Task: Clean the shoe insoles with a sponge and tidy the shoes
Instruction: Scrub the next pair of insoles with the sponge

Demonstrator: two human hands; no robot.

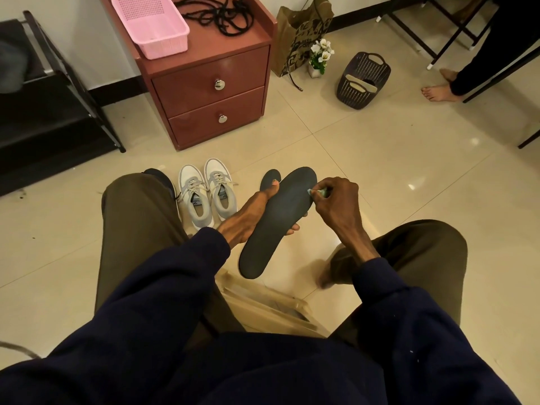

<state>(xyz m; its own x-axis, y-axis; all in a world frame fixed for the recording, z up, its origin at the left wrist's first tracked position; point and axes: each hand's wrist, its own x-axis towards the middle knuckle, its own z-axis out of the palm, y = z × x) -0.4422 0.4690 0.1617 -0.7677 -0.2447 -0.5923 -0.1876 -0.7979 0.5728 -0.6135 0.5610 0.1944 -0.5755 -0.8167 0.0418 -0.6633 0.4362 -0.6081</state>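
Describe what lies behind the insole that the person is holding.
Only the rounded end of a second dark insole shows behind the held insole; the rest is covered. The left hand reaches under it too, fingers mostly hidden.

Pink basket (152, 24) and black cords (217, 13) lie on a red cabinet (204, 74)

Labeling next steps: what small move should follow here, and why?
Probably wipe the sponge toward the heel: the right hand pinches it at the toe-end edge of the dark insole, which the left hand holds from beneath.
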